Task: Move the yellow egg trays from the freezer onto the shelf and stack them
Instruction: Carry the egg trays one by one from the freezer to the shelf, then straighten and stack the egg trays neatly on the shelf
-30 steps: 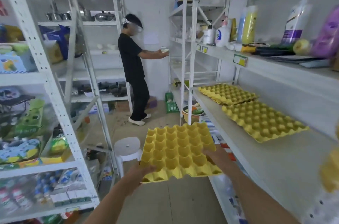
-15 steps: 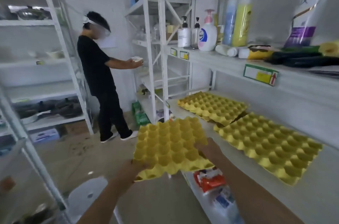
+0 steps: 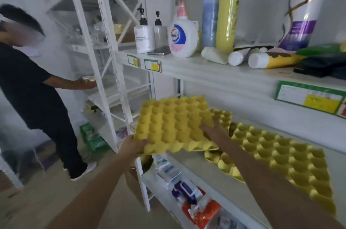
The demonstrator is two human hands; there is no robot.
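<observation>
I hold a yellow egg tray (image 3: 174, 125) level in both hands, over the left end of the white shelf (image 3: 189, 161). My left hand (image 3: 133, 144) grips its near left corner. My right hand (image 3: 215, 131) grips its right edge. Under the held tray, mostly hidden, lies a second yellow egg tray (image 3: 221, 116) on the shelf. A third yellow egg tray (image 3: 277, 159) lies to the right of it on the same shelf, partly behind my right forearm. The freezer is out of view.
The shelf above carries soap bottles (image 3: 182, 35), spray cans (image 3: 227, 15), tubes and a phone (image 3: 159, 52). Packaged goods (image 3: 194, 202) fill the shelf below. A white upright post (image 3: 114, 82) stands just left of the tray. A person in black (image 3: 35, 93) stands at the left.
I have stepped closer to the shelf and carried the held tray up and to the right, so it now overlaps the far tray. The person at the left keeps standing there.
</observation>
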